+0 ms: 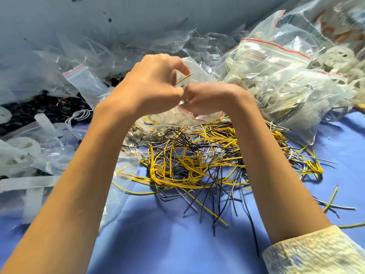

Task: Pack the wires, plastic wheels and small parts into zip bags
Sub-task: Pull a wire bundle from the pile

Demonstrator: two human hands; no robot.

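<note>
The left hand (pixel 150 84) and right hand (pixel 209 97) pinch the small zip bag (pixel 203 116) together; I think the yellow wire (pixel 184 78) should go fully inside before sealing.

Forearms raised, left hand (pixel 152 84) touching right hand (pixel 209 97), both curled

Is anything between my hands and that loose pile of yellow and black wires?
Only the zip bag that the left hand and right hand hold, hanging over the far edge of the wire pile. The rest lies uncovered on the blue cloth.
</note>
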